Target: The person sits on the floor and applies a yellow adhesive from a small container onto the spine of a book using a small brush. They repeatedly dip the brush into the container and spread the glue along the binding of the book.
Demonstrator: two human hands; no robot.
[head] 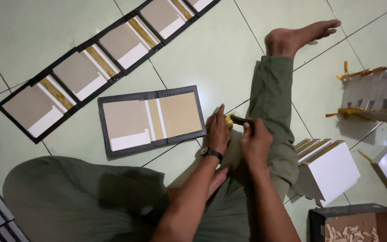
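A brush (238, 119) with a dark handle lies in the right hand (256, 141), whose fingers are closed around it, bristle end meeting a small yellow thing (228, 121) pinched in the left hand (218, 132). Both sit over the person's green trouser leg (272, 103), just beside an open book cover (152, 118) flat on the tiled floor (216, 49).

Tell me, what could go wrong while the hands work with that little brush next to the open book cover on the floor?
1. The right hand holds a dark brush against something yellow that the left hand steadies; it might drip onto the green trouser leg beneath.
2. The open cover lies right beside the left hand, so a stray dab could mark its boards.
3. The white blocks sit near the right elbow and could be knocked.
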